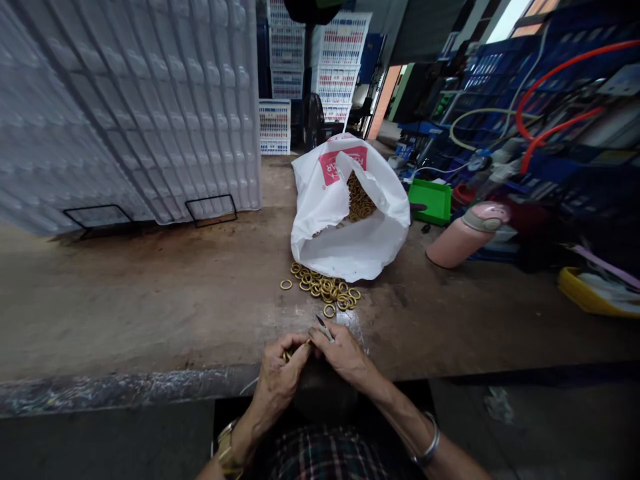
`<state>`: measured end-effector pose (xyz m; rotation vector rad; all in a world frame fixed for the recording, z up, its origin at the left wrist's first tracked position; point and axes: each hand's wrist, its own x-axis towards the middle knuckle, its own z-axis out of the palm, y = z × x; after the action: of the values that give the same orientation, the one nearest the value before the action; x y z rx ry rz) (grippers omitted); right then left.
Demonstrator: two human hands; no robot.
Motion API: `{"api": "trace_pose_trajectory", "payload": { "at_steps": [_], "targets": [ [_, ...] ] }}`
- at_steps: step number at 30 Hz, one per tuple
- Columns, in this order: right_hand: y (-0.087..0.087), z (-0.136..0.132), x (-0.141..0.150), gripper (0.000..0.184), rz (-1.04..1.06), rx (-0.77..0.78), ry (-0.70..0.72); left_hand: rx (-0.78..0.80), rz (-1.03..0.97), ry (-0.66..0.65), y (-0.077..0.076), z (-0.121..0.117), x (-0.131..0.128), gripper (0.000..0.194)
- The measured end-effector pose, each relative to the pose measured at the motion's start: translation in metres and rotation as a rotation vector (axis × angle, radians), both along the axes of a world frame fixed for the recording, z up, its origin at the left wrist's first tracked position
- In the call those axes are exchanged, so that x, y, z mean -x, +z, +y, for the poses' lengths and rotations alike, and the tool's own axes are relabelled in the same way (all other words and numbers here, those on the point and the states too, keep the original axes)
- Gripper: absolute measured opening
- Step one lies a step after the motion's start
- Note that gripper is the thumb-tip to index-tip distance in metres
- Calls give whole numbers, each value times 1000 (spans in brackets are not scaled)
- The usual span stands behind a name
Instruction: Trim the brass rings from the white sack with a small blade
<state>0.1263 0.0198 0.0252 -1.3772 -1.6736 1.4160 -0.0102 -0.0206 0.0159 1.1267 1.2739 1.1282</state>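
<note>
My left hand (281,370) is closed around brass-coloured rings (287,356), just above the front edge of the table. Close against it, my right hand (345,357) grips a small pointed blade tool (324,328), its dark tip sticking up past the fingers. The fingertips of both hands meet, and what lies between them is mostly hidden. Beyond the hands, a loose pile of brass-coloured rings (327,288) spreads on the table. The pile lies at the mouth of a white woven sack (320,220), in which many more rings show.
Clear plastic trays (200,100) stand upright at the left on black wire stands (210,208). A pink bottle (457,237), a green tray (431,201) and a yellow container (590,293) are on the right. White crates (336,83) are stacked behind the wooden table (150,300).
</note>
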Motion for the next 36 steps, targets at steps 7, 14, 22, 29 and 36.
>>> {"api": "trace_pose_trajectory", "payload": {
  "at_steps": [7, 14, 22, 29, 36],
  "targets": [
    [-3, -1, 1, 30, -115, -75, -21, 309, -252, -115, 1, -3, 3, 37],
    [-1, -2, 0, 30, -10, -39, 20, 318, -392, -80, -1, -3, 1, 34],
    [-4, -2, 1, 28, 101, 76, -9, 302, -426, -97, -2, -4, 2, 33],
    [-13, 0, -3, 24, -56, -43, -60, 287, -406, -68, -5, -5, 3, 34],
    [-12, -12, -4, 14, -412, -281, 180, 227, -289, -46, -3, -5, 3, 38]
  ]
}}
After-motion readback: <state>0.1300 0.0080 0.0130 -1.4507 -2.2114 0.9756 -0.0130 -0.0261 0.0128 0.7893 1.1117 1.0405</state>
